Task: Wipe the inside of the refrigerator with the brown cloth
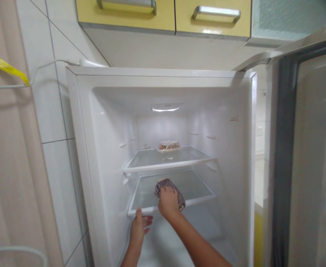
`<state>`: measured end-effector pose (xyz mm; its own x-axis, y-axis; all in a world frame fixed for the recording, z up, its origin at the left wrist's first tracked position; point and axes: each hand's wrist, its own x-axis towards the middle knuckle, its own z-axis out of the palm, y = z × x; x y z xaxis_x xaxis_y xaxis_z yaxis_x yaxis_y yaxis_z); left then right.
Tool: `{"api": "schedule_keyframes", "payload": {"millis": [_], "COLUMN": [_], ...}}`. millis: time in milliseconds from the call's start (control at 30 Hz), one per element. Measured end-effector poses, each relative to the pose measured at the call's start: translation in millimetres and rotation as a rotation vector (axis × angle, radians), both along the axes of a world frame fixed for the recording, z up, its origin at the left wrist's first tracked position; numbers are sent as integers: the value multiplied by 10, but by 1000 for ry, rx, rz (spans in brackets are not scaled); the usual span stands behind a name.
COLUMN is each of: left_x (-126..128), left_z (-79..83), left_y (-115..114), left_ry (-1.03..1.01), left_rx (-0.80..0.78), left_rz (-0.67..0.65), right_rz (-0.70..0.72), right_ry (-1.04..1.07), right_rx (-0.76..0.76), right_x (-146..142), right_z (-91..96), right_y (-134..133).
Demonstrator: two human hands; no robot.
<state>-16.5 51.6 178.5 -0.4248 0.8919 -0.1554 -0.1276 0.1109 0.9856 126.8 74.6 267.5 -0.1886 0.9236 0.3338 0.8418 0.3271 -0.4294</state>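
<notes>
An open white fridge (85,155) fills the view. My right hand (167,202) is closed on a crumpled grey-brown cloth (168,184) and presses it on the lower glass shelf (199,185). My left hand (139,226) grips the front edge of that same shelf from below, thumb on top and fingers curled under. On the upper glass shelf (152,159), near the back, sits a small clear packet of food (168,146).
The fridge door (305,167) stands open on the right. Yellow cabinets (163,15) with metal handles hang above the fridge. White tiled wall (54,111), a white cable and a curtain with a yellow tag (7,68) lie to the left.
</notes>
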Motion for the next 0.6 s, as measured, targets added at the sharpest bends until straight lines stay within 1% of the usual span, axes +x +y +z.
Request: {"api": "schedule_keyframes", "payload": {"millis": [67, 167, 233, 267, 300, 367, 433, 467, 500, 533, 567, 600], "left_x": [-3, 62, 155, 210, 263, 347, 380, 374, 356, 328, 294, 259], "left_z": [3, -21, -107, -177, -258, -420, -501, -485, -424, -317, -169, 11], "left_y": [5, -35, -124, -189, -265, -431, -581, -639, -680, -705, -712, -704], "left_ry": [-26, -81, -87, -62, -23, 146, 349, 445, 540, 636, 742, 850], "left_rx": [34, 67, 62, 53, 45, 34, 54, 87, 134, 201, 289, 380], "left_rz": [22, 102, 122, 109, 88, 11, -58, -68, -59, -26, 26, 83], "right_rz": [78, 207, 272, 292, 304, 309, 310, 315, 325, 340, 362, 390], "right_ry": [44, 139, 226, 278, 335, 466, 609, 682, 751, 817, 875, 927], "right_rx": [-20, -57, -95, -113, -129, -157, -180, -190, -199, -208, -221, -236], "right_x": [-237, -528, -639, -665, -673, -643, -572, -527, -478, -426, -374, -322], "right_z": [21, 57, 85, 101, 116, 140, 148, 146, 140, 130, 118, 105], "right_y": [-32, -58, -50, -36, -17, 36, 96, 124, 147, 165, 175, 179]}}
